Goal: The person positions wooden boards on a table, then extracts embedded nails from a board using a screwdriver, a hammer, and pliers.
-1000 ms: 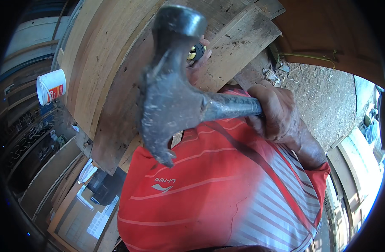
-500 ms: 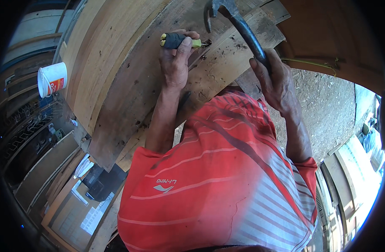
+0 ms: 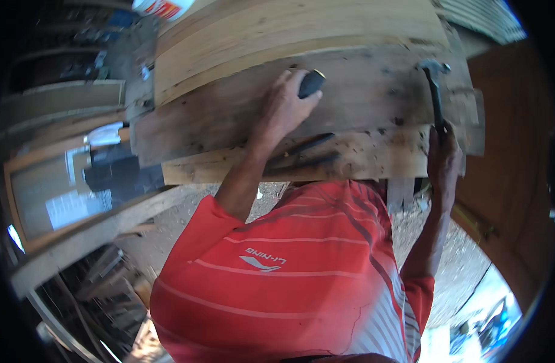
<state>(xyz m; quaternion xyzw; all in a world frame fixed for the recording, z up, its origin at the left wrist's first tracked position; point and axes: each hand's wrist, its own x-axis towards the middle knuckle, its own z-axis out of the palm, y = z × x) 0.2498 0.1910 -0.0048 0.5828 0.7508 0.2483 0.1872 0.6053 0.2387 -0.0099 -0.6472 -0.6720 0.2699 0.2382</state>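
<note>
My left hand (image 3: 286,103) is closed around a tape-wrapped hand tool (image 3: 312,83), above the dark, weathered plank (image 3: 229,109). Only the tool's dark handle with a pale yellow end shows; its tip is hidden. At the right, a claw hammer (image 3: 436,97) is gripped low on its dark handle by my right hand (image 3: 445,151). The hammer's head points away from me, over the planks' right end. Two long dark pieces (image 3: 310,144) lie near the front edge, between my forearms; their kind is unclear.
Paler boards (image 3: 301,30) lie beyond the dark plank, with a white bucket (image 3: 163,7) at the far left. A brown wooden panel (image 3: 501,133) stands at the right. Below left are a wooden beam (image 3: 96,227) and a framed panel (image 3: 41,187). Scrap wood (image 3: 108,272) litters the ground.
The view has swung round, so the planks now run nearly across it. The hammer, earlier raised near the tape-wrapped tool, is farther right of it. Both hands keep their hold.
</note>
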